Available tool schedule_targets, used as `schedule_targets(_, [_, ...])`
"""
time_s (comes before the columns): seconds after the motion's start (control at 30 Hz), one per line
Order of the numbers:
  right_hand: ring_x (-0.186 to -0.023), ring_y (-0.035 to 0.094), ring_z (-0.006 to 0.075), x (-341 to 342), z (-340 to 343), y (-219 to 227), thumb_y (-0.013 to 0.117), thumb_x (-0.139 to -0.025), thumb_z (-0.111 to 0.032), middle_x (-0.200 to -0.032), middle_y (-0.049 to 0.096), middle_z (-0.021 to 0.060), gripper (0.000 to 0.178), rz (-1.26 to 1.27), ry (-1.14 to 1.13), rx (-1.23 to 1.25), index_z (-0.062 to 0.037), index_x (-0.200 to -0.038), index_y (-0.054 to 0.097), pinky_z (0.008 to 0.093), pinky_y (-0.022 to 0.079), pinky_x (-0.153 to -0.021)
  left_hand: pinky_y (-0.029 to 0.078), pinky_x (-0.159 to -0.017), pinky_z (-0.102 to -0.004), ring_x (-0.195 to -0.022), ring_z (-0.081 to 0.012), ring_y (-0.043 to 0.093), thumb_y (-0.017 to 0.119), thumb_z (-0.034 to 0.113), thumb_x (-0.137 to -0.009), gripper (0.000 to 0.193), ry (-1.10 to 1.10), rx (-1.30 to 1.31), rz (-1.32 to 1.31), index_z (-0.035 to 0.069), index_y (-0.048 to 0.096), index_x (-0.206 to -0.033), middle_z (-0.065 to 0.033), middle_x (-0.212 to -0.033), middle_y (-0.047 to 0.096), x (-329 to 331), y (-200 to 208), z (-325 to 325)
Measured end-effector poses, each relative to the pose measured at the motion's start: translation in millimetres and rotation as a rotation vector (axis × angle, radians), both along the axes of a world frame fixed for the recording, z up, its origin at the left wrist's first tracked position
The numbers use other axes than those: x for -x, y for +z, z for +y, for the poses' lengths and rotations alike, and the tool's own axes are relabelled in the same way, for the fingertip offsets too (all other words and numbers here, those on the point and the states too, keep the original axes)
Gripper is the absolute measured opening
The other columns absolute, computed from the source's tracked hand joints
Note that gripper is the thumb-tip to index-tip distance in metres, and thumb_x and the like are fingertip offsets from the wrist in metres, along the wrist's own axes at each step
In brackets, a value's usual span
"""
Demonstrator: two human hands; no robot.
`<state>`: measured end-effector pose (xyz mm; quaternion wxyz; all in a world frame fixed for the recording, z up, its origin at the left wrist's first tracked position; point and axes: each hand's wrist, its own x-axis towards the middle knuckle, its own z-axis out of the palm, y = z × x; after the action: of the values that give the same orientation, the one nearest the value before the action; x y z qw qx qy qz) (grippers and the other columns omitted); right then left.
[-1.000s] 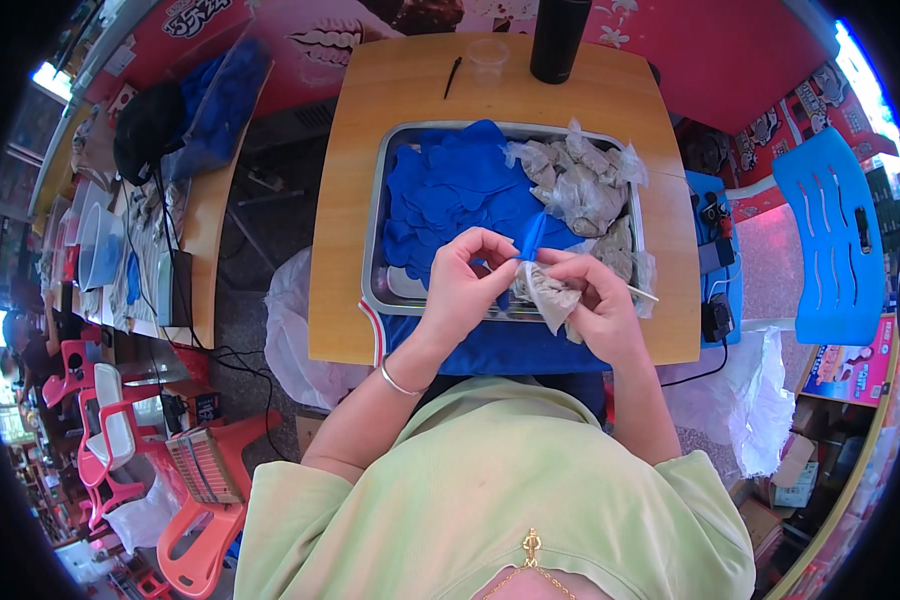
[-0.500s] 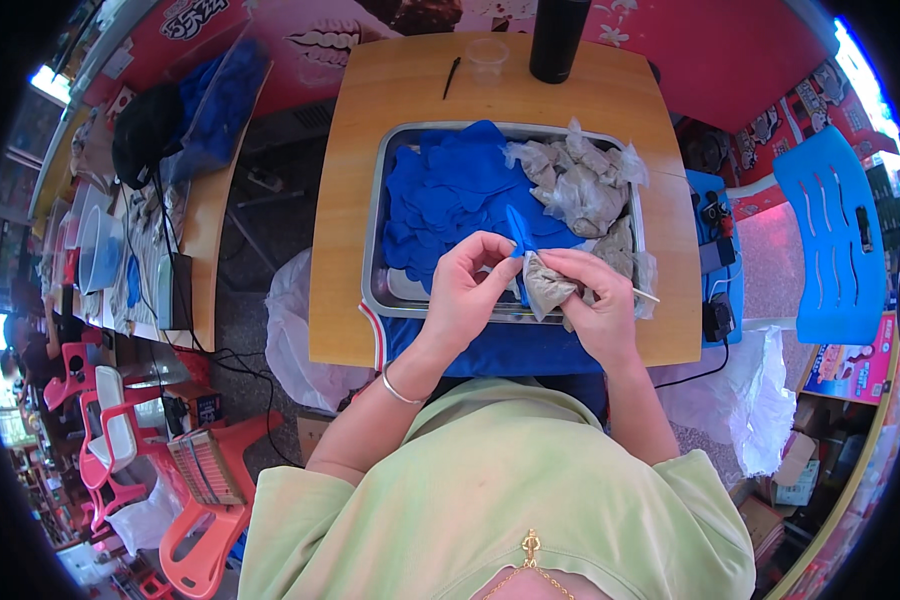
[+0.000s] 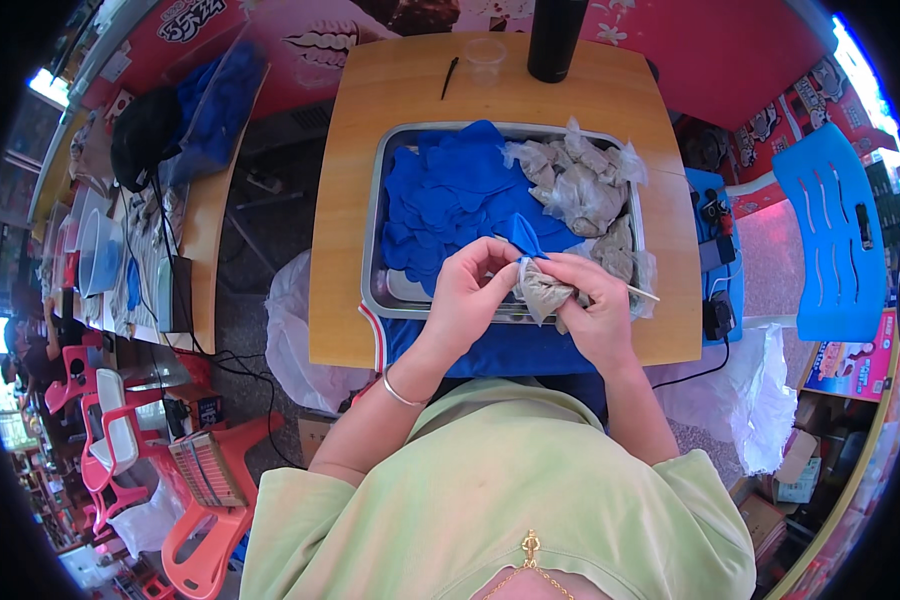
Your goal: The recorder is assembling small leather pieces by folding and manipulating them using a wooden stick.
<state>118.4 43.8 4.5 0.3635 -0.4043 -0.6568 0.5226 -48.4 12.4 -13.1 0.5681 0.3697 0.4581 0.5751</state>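
Note:
Above the near edge of a metal tray point(image 3: 370, 270), both my hands meet at a blue fabric piece point(image 3: 525, 238) and a small clear bag point(image 3: 543, 293) filled with something grey-brown. My left hand point(image 3: 467, 297) is closed in a pinch on the blue fabric, beside the bag's top. The fingers of my right hand point(image 3: 600, 308) are closed round the bag. A thin pale stick point(image 3: 644, 293) pokes out past that hand. Inside the tray, flat blue fabric pieces point(image 3: 450, 190) lie heaped on the left. Several similar filled bags point(image 3: 582, 190) are piled on the right.
A black tumbler point(image 3: 555, 42), a clear plastic cup point(image 3: 485, 60) and a black pen point(image 3: 450, 78) stand or lie at the table's far side. A blue chair point(image 3: 825, 235) is to the right. On the left, a side table point(image 3: 205, 260) holds a blue basin point(image 3: 98, 245).
The blue fabric was a narrow upright fold; now it is spread wider and leans over above the bag. My hands have shifted only slightly.

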Motion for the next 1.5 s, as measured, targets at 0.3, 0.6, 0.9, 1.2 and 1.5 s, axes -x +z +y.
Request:
schedule_targets(0.3, [-0.087, 0.064, 0.0188, 6.8, -0.8, -3.1, 0.062, -0.068, 0.011, -0.1, 0.066, 0.0125, 0.036, -0.091, -0.088, -0.408, -0.0023, -0.101, 0.069, 0.026, 0.051, -0.071, 0.042, -0.065, -0.0174, -0.074, -0.0031, 0.052, 0.061, 0.011, -0.089, 0.008, -0.114, 0.043, -0.226, 0.005, 0.057, -0.092, 0.0028, -0.083, 0.058, 5.6, -0.4, 2.3])
schedule_targets(0.6, [-0.073, 0.061, 0.0125, 4.0, -2.0, -10.0, 0.066, -0.068, 0.009, -0.094, 0.065, 0.0097, 0.029, 0.007, -0.149, -0.321, -0.0026, -0.095, 0.068, 0.023, 0.048, -0.058, 0.043, -0.067, -0.0185, -0.074, -0.0041, 0.053, 0.062, 0.009, -0.088, 0.008, -0.128, 0.029, -0.254, 0.004, 0.057, -0.093, 0.0019, -0.083, 0.058, 1.6, -3.4, -0.2])
schedule_targets(0.9, [-0.076, 0.062, 0.022, 2.5, 0.9, -23.6, 0.064, -0.068, 0.01, -0.094, 0.063, 0.0118, 0.023, 0.113, -0.135, -0.413, -0.0042, -0.086, 0.058, 0.0255, 0.049, -0.061, 0.044, -0.069, -0.0182, -0.077, -0.0036, 0.053, 0.06, 0.005, -0.088, 0.007, -0.086, -0.069, -0.052, 0.003, 0.056, -0.094, 0.0004, -0.086, 0.059, -13.1, -7.8, -4.0])
schedule_targets(1.2, [-0.077, 0.062, 0.0245, -0.7, 6.8, -14.0, 0.06, -0.061, 0.014, -0.092, 0.062, 0.0117, 0.029, -0.019, -0.043, -0.495, -0.003, -0.084, 0.059, 0.029, 0.05, -0.064, 0.045, -0.072, -0.0186, -0.08, -0.0049, 0.054, 0.062, 0.008, -0.088, 0.012, -0.157, 0.071, -0.397, 0.003, 0.058, -0.099, 0.0002, -0.09, 0.059, -2.7, -6.1, 0.7])
schedule_targets(1.5, [-0.075, 0.063, 0.0244, 1.2, 1.9, -10.4, 0.06, -0.059, 0.015, -0.094, 0.061, 0.0108, 0.03, -0.105, -0.1, -0.477, -0.0028, -0.083, 0.061, 0.0304, 0.051, -0.062, 0.048, -0.074, -0.0207, -0.081, -0.0066, 0.058, 0.063, -0.002, -0.082, 0.015, -0.091, -0.046, -0.111, 0.001, 0.057, -0.095, -0.0019, -0.091, 0.061, -6.1, -0.9, -0.5])
